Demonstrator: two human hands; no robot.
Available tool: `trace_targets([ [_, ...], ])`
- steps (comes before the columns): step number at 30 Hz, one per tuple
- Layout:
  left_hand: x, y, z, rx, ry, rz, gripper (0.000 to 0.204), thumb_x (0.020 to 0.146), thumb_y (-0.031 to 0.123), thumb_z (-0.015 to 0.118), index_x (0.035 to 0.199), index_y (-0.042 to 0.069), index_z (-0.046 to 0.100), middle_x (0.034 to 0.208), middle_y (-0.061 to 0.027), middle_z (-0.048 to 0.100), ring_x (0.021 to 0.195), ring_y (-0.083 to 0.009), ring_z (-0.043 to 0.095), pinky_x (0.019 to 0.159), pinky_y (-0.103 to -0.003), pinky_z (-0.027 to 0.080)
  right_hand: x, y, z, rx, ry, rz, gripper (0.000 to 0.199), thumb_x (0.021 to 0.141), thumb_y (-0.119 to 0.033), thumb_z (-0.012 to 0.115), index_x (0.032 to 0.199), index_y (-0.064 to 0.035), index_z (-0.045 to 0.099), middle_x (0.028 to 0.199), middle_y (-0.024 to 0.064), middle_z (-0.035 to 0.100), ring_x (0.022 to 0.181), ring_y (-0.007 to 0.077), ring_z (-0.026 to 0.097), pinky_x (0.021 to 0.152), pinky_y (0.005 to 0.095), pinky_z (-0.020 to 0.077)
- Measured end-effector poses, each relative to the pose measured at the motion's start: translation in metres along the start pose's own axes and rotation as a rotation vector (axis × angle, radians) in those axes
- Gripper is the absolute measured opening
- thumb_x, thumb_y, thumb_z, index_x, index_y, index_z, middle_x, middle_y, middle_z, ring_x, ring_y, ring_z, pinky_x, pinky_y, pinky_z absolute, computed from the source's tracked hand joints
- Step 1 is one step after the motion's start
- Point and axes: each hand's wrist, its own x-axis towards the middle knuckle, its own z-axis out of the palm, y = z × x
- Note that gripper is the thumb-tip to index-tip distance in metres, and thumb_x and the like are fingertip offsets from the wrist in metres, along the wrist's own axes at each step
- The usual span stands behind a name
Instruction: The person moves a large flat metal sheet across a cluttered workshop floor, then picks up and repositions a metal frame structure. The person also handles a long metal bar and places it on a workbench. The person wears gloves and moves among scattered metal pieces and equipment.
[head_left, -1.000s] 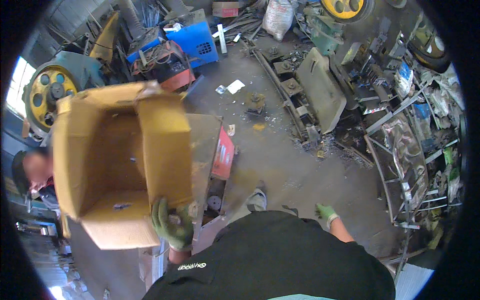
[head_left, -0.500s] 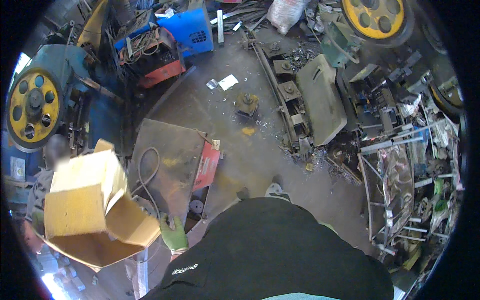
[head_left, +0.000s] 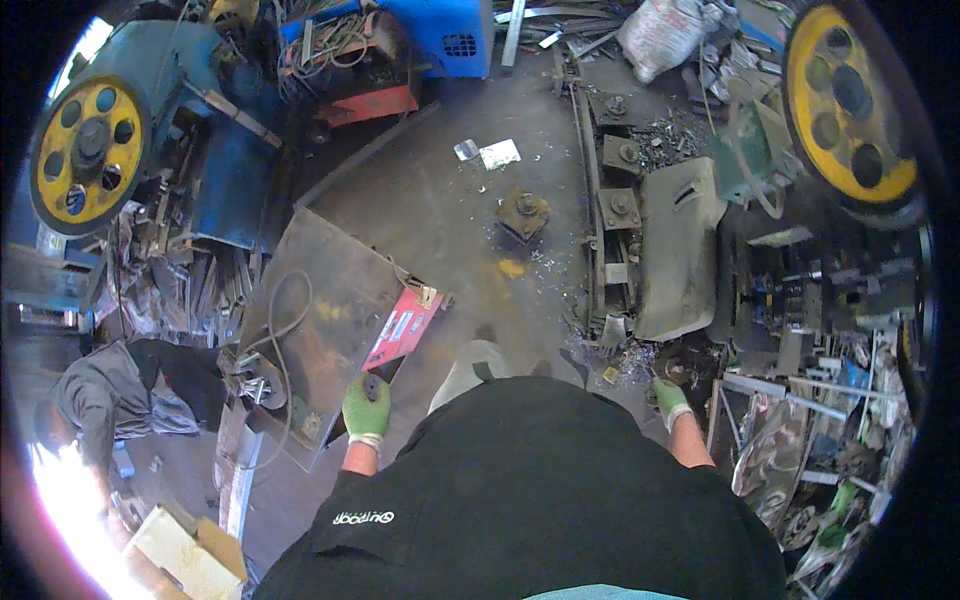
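My left hand, in a green glove with a pale cuff, is beside the near corner of a flat metal-topped table. Its fingers are closed around a small dark round disc with a hole in it. A red panel on the side of that table is just ahead of the hand. My right hand, gloved alike, hangs at my right side above the scrap-strewn floor. Its fingers are partly turned from view, and I cannot see whether anything is in them.
At the left a co-worker in grey bends low near a cardboard box. Machines with yellow flywheels stand at both sides. A metal block lies on the floor ahead. Scrap frames fill the right.
The view has shifted. The large open cardboard box has moved to the lower left, and the co-worker has bent down. My left hand has closed on the disc; my right hand has come into view.
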Motion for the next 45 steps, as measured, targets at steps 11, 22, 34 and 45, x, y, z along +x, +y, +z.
trace_targets([
  [11,0.189,-0.114,0.135,0.324,-0.201,-0.342,0.094,0.092,0.064,0.063,0.157,0.0,0.04,0.159,-0.0289,0.038,0.15,-0.0446,0.031,0.122,-0.054,0.031,0.058,-0.106,0.021,-0.462,-0.23,-0.328,0.043,0.105,-0.037,0.064,0.133,-0.0053,0.07,0.109,0.0055,0.074,0.083,0.0157,0.063,0.069,0.0356,0.0495],
  [22,0.254,-0.05,0.17,0.203,-0.362,-0.938,0.123,0.088,0.085,0.052,0.173,0.011,0.003,0.178,-0.0252,-0.004,0.162,-0.0497,-0.009,0.126,-0.071,0.003,-0.026,-0.368,0.109,-0.434,-0.114,-0.064,0.043,0.103,-0.037,0.069,0.134,-0.0082,0.065,0.101,0.0054,0.072,0.075,0.0166,0.062,0.066,0.0317,0.0479],
  [34,0.247,-0.043,0.168,0.206,-0.308,-0.896,0.122,0.087,0.083,0.054,0.172,0.009,0.008,0.177,-0.028,0.0,0.161,-0.0538,-0.003,0.126,-0.071,0.006,0.034,-0.494,0.187,-0.777,-0.207,-0.196,0.054,0.102,-0.044,0.069,0.135,-0.0019,0.067,0.108,0.0052,0.074,0.082,0.0162,0.066,0.073,0.0328,0.0518],
  [45,0.239,-0.035,0.176,0.217,-0.21,-0.851,0.12,0.088,0.083,0.055,0.171,0.007,0.014,0.176,-0.0281,0.002,0.161,-0.0531,0.0,0.126,-0.07,0.008,0.027,-0.553,0.244,-0.822,-0.369,-0.198,0.051,0.103,-0.042,0.069,0.136,-0.0022,0.066,0.111,0.0058,0.073,0.09,0.0146,0.063,0.076,0.0294,0.0505],
])
